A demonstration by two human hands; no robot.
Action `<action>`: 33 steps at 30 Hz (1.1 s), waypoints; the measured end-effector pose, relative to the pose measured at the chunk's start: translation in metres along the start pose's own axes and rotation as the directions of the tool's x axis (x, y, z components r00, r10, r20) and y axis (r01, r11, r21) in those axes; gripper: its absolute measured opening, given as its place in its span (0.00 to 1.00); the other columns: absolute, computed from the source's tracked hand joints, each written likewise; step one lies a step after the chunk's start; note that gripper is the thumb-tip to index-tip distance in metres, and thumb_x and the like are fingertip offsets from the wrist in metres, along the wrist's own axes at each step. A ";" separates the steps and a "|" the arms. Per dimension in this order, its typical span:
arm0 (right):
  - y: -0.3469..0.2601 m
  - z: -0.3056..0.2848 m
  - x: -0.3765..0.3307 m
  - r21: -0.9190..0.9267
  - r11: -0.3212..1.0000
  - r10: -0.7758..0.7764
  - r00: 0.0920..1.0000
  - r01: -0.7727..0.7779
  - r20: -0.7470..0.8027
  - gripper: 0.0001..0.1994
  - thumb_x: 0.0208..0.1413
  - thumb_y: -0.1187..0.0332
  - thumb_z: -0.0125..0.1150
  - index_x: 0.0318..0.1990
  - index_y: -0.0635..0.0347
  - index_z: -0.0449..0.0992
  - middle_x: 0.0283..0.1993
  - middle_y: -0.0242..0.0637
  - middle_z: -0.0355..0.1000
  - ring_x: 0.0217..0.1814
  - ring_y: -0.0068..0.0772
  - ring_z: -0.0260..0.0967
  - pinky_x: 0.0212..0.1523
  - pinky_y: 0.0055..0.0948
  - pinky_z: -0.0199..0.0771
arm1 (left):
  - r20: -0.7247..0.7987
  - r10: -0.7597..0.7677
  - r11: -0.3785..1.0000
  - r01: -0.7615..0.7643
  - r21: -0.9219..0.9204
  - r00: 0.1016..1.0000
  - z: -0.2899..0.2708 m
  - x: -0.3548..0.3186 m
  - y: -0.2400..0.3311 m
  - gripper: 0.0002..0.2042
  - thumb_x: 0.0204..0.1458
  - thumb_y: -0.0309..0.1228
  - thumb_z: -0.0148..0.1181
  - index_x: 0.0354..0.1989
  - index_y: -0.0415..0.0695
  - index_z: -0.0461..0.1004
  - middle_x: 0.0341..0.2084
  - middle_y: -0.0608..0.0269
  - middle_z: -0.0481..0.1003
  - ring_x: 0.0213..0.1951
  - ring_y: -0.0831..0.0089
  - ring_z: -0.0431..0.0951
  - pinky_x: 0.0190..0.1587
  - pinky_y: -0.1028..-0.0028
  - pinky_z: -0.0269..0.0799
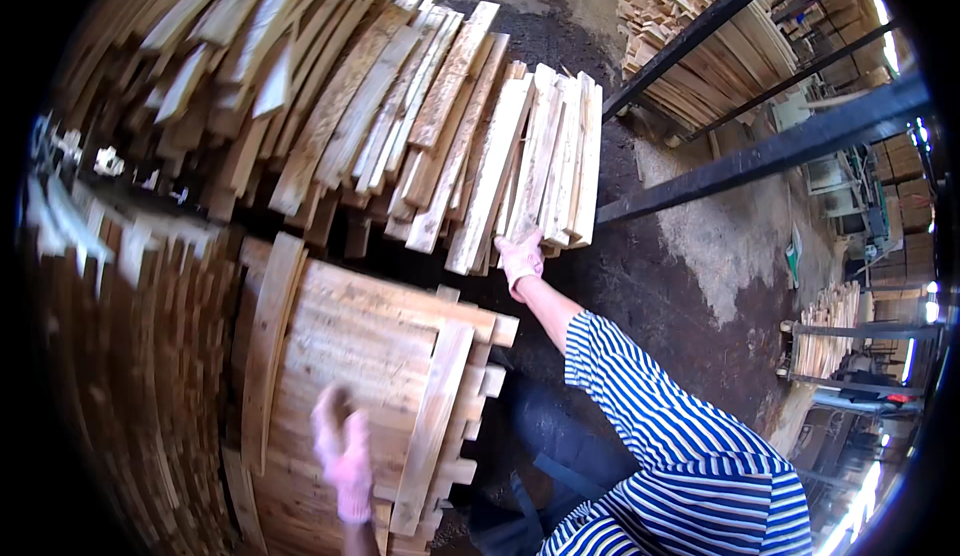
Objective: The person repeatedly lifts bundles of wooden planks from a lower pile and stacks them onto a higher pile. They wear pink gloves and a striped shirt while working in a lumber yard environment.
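Planks (pixel 540 156) lean in a fanned pile, lower ends at the pile's near edge; right hand (pixel 521 257), gloved, grips one plank's end there. Left hand (pixel 345 451), gloved, blurred, lies over the stacked boards (pixel 370 346); grip unclear.

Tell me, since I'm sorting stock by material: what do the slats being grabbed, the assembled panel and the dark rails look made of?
The slats under the right hand look like raw sawn softwood: pale, unpainted, with visible grain. The panel by the blurred left hand seems the same bare wood, boards joined by crosspieces. The rails look like dark metal bars, probably steel: straight and smooth.
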State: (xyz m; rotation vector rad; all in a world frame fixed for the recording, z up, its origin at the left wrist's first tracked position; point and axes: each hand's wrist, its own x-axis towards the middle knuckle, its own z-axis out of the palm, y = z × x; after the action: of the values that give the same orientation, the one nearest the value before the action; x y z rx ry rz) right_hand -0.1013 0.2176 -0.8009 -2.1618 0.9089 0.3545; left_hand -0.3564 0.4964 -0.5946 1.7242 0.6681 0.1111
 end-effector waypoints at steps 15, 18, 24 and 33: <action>-0.005 -0.005 0.017 0.391 0.920 -0.088 0.951 -0.037 0.298 0.55 0.48 0.55 0.75 0.75 0.62 0.41 0.67 0.49 0.64 0.67 0.38 0.64 0.63 0.31 0.66 | 0.350 -0.621 0.784 0.560 0.268 0.701 0.326 0.258 -0.137 0.31 0.58 0.60 0.56 0.49 0.41 0.78 0.41 0.58 0.80 0.44 0.70 0.77 0.43 0.66 0.74; -0.040 0.023 0.002 0.286 0.949 -0.014 0.894 -0.129 0.449 0.63 0.45 0.46 0.76 0.75 0.66 0.34 0.68 0.52 0.63 0.70 0.42 0.62 0.67 0.30 0.62 | 0.447 -0.350 0.934 0.266 0.240 0.824 0.280 0.268 -0.214 0.24 0.60 0.50 0.59 0.53 0.41 0.75 0.41 0.61 0.80 0.44 0.72 0.78 0.42 0.68 0.76; -0.011 -0.064 0.041 0.762 0.485 -0.178 0.804 -0.429 0.567 0.31 0.52 0.66 0.74 0.62 0.58 0.66 0.53 0.37 0.75 0.55 0.30 0.73 0.53 0.30 0.77 | 0.577 -0.269 0.963 0.235 0.136 0.771 0.328 0.206 -0.006 0.21 0.56 0.35 0.68 0.54 0.36 0.72 0.41 0.55 0.81 0.39 0.71 0.80 0.45 0.72 0.77; 0.000 -0.140 0.006 0.628 0.515 -0.297 0.566 -0.584 0.769 0.31 0.57 0.62 0.69 0.66 0.55 0.64 0.53 0.34 0.74 0.50 0.30 0.74 0.50 0.39 0.81 | 0.517 0.194 0.818 -0.428 0.384 0.834 0.308 0.116 0.063 0.26 0.61 0.49 0.55 0.56 0.38 0.69 0.49 0.43 0.73 0.53 0.46 0.74 0.54 0.57 0.70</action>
State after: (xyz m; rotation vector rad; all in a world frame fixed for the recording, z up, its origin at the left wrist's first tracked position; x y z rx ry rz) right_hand -0.1017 0.1115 -0.7090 -0.7354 0.5096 0.7467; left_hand -0.1082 0.2786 -0.6524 2.2414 0.0313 -0.2523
